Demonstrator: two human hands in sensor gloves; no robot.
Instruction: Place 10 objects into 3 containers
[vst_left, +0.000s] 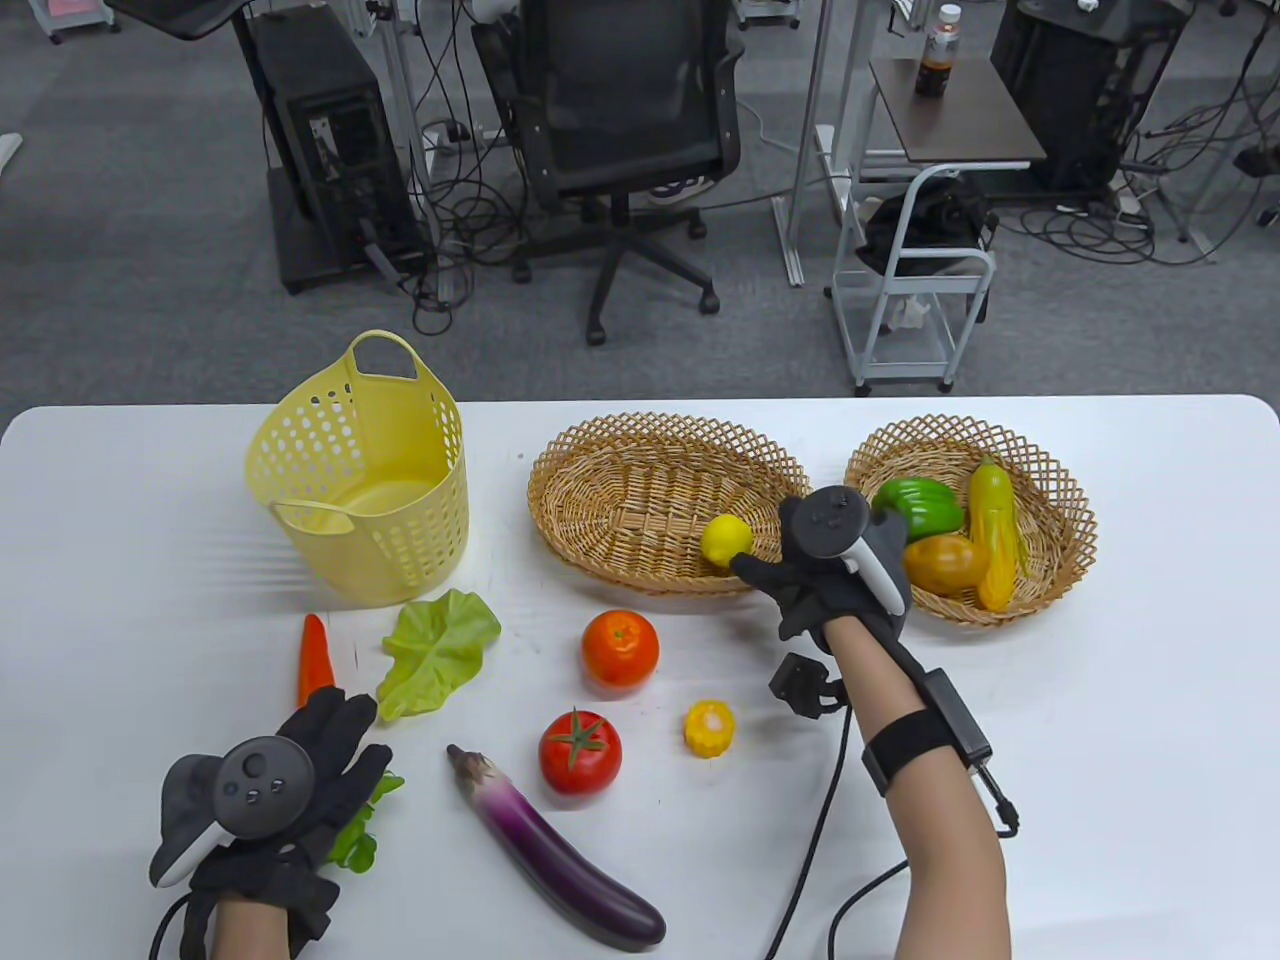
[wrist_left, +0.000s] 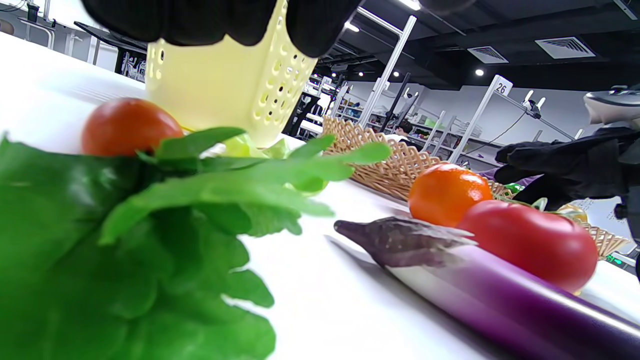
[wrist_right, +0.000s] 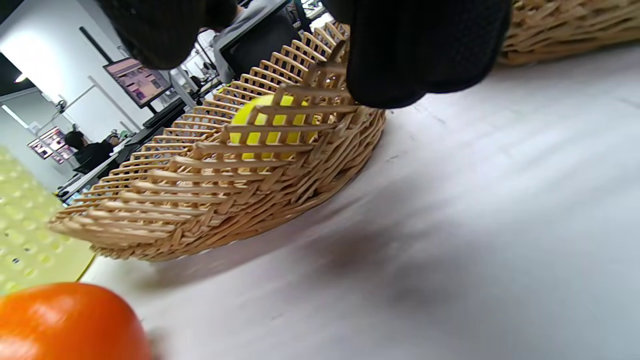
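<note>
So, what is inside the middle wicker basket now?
Inside the middle wicker basket only a yellow lemon shows, near its right edge at the fingertips of the right hand. That hand covers the basket's right rim, so whether it holds the lemon cannot be seen.

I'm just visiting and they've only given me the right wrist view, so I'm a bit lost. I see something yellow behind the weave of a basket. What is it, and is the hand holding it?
Observer: It's a lemon, inside the middle wicker basket near its right rim. The right hand has its fingertips at the lemon; I can't tell whether it grips it.
Operator: Is anything else in a basket?
Observer: Yes, the right wicker basket holds a green pepper, a corn cob and a mango.
Operator: And the other hand?
Observer: The left hand rests on a leafy green bunch at the table's near left.
</note>
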